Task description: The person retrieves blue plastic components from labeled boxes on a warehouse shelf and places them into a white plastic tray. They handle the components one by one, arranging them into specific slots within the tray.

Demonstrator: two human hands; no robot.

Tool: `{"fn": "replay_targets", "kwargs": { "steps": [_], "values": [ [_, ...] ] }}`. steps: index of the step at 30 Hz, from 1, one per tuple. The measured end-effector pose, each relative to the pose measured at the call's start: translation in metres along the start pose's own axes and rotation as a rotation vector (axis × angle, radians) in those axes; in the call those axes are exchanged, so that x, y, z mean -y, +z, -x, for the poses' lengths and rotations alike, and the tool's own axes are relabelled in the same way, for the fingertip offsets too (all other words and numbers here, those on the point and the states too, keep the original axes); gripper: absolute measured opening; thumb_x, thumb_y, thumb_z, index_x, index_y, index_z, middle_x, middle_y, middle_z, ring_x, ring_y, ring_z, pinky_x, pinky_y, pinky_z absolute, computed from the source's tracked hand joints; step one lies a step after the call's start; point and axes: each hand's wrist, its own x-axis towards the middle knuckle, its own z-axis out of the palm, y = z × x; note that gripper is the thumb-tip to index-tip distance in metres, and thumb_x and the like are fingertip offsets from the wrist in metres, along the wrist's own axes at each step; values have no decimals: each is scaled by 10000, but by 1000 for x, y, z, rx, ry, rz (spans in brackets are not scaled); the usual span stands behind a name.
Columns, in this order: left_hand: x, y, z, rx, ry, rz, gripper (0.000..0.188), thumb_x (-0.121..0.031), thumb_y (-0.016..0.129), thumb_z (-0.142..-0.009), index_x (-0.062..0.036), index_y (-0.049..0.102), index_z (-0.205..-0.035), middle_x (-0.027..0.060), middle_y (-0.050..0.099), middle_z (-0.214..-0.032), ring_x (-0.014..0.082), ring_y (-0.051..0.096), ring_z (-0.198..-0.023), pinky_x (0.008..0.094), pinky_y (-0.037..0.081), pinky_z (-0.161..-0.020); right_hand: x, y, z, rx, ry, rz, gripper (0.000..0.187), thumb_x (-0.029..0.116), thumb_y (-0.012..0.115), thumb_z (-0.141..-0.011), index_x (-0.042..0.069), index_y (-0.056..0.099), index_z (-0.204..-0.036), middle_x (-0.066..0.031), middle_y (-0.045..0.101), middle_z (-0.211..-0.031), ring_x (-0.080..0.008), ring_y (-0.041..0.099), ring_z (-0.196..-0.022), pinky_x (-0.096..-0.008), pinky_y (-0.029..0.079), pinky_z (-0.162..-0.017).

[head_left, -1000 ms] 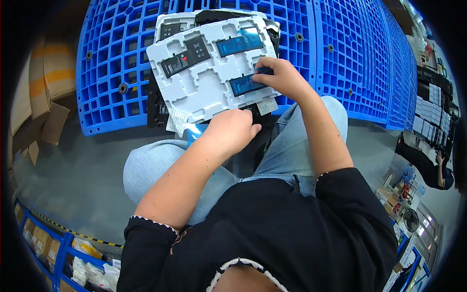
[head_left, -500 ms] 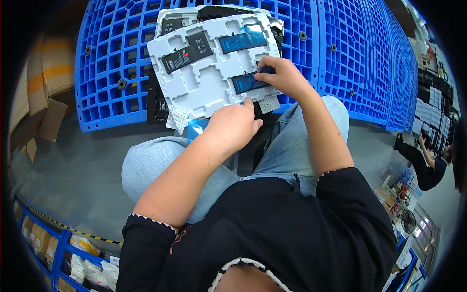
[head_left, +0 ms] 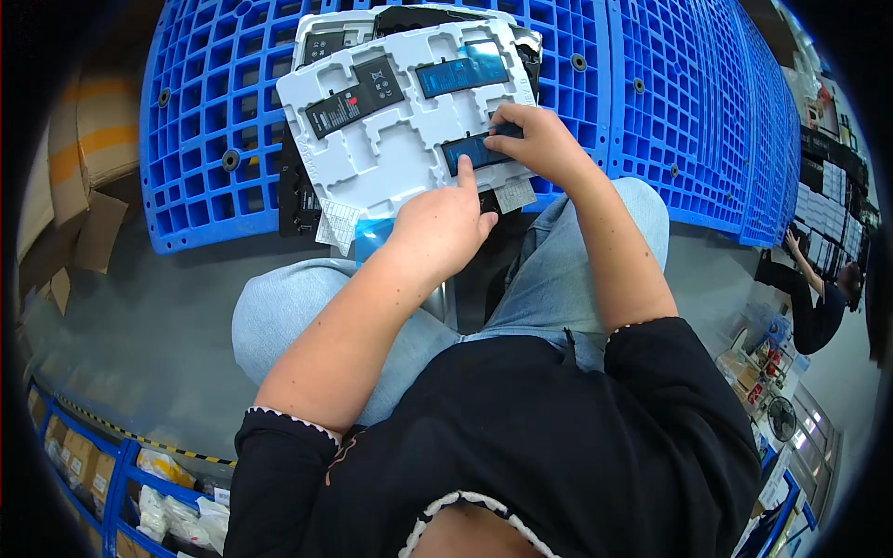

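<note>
A white moulded tray (head_left: 409, 167) lies tilted on top of a stack, with flat batteries in its recesses. My left hand (head_left: 439, 223) presses its outstretched index fingertip onto the blue-covered battery (head_left: 456, 153) at the tray's lower right; it holds nothing. Over the right end of that battery, my right hand (head_left: 539, 144) is closed in a pinch on a blue film (head_left: 506, 130), partly hidden by the fingers. Above it sits another battery (head_left: 446, 78) with shiny blue film (head_left: 484, 63) over its right part. A black battery (head_left: 353, 100) with a red dot rests at upper left.
A blue plastic pallet (head_left: 214, 121) carries the stack. Printed paper labels (head_left: 337, 226) and a loose blue film (head_left: 370, 234) stick out at the tray's near edge. Cardboard boxes (head_left: 102, 139) stand at left; a co-worker (head_left: 814, 307) is at far right.
My left index finger has moved up from the tray's near edge onto the battery. My right hand stays pinched at about the same spot. The tray has shifted slightly left.
</note>
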Motion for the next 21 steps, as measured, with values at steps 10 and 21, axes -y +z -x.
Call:
{"fn": "replay_targets", "kwargs": {
  "steps": [10,21],
  "values": [
    [-1,-1,1,5,-1,-22,726,-376,517,-892,97,259,-1378,235,649,-834,374,642,-795,432,510,-729,-2,2,1,-22,-8,7,224,138,701,-753,1,613,-907,-114,638,-793,-171,582,-735,-303,462,-694],
    [-3,-3,2,38,3,-7,739,-377,538,-878,85,261,-1383,247,648,-845,378,642,-802,434,509,-731,1,1,1,-4,8,-8,234,140,701,-747,5,616,-919,-130,643,-801,-195,592,-745,-317,465,-704]
  ]
}}
